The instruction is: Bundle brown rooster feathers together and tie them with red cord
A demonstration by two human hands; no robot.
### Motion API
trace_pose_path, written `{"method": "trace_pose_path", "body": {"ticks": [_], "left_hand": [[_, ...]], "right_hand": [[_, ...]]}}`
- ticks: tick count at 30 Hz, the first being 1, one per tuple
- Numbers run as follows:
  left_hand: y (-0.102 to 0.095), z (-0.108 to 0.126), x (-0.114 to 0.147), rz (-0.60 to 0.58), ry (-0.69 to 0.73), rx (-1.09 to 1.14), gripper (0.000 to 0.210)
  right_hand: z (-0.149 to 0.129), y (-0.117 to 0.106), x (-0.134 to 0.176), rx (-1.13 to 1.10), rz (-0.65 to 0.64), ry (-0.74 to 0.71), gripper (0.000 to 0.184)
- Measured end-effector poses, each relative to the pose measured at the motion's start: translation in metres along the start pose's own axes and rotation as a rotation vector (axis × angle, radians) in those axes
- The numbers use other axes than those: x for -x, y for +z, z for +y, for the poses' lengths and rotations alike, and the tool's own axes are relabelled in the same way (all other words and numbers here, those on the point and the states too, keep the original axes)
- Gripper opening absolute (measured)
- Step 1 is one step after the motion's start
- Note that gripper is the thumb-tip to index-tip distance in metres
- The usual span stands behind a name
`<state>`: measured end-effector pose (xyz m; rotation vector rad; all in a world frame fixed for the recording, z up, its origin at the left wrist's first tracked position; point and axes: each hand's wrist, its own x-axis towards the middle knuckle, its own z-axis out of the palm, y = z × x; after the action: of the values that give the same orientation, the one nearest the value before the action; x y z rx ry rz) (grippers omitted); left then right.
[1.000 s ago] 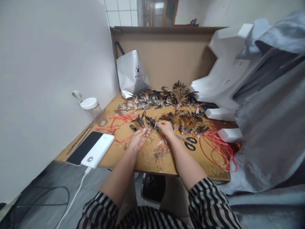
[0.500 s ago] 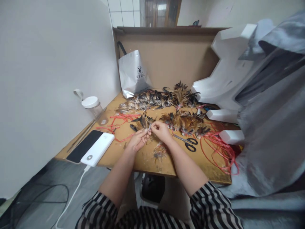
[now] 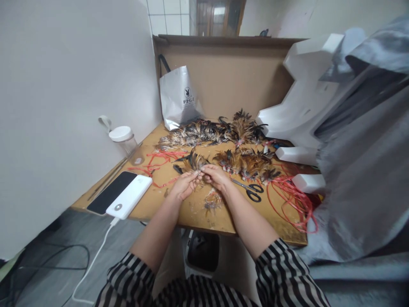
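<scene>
Pinched at its base by the left hand (image 3: 185,185) and right hand (image 3: 216,175), set close together, a small feather bunch (image 3: 194,161) fans away over the table (image 3: 268,221). Black-handled scissors (image 3: 247,187) lie beside the right hand, near feather bundles (image 3: 246,164) and tangled red strips (image 3: 293,198).

On table (image 3: 268,217), scissors (image 3: 245,186) are placed right of held feather bundle (image 3: 195,161). Bag (image 3: 177,102) is stood behind, jar (image 3: 128,147) set left.
</scene>
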<state>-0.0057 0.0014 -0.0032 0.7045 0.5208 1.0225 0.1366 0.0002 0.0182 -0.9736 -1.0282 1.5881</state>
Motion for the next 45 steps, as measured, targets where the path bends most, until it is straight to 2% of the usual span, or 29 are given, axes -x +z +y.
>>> {"method": "trace_pose_path", "body": {"ticks": [6, 13, 18, 21, 26, 30, 36, 40, 45], "left_hand": [[0.000, -0.002, 0.000, 0.058, -0.006, -0.100, 0.012], [0.003, -0.002, 0.001, 0.074, 0.006, -0.184, 0.017], [0.004, -0.003, 0.001, 0.106, 0.013, -0.254, 0.018], [0.005, -0.003, 0.002, 0.126, 0.026, -0.261, 0.017], [0.001, 0.000, 0.002, 0.064, -0.026, -0.073, 0.008], [-0.001, 0.002, 0.004, -0.001, -0.114, 0.048, 0.004], [0.001, 0.003, 0.006, 0.017, -0.128, 0.038, 0.002], [0.003, 0.001, 0.004, 0.073, -0.044, -0.082, 0.006], [0.004, -0.001, 0.003, 0.087, 0.022, -0.175, 0.013]], "right_hand": [[-0.004, 0.000, 0.000, 0.048, 0.152, -0.164, 0.029], [-0.005, 0.009, 0.002, 0.366, 0.272, -0.321, 0.021], [-0.003, 0.011, 0.001, 0.513, 0.347, -0.370, 0.016], [-0.002, 0.009, 0.001, 0.449, 0.304, -0.336, 0.019], [-0.006, 0.005, 0.005, 0.172, 0.009, -0.151, 0.025], [-0.010, 0.003, 0.008, 0.116, -0.084, -0.096, 0.027], [-0.008, 0.002, 0.008, 0.172, -0.077, -0.142, 0.024], [-0.005, 0.002, 0.004, 0.253, 0.010, -0.227, 0.021], [-0.002, 0.003, 0.000, 0.448, 0.129, -0.352, 0.014]]}}
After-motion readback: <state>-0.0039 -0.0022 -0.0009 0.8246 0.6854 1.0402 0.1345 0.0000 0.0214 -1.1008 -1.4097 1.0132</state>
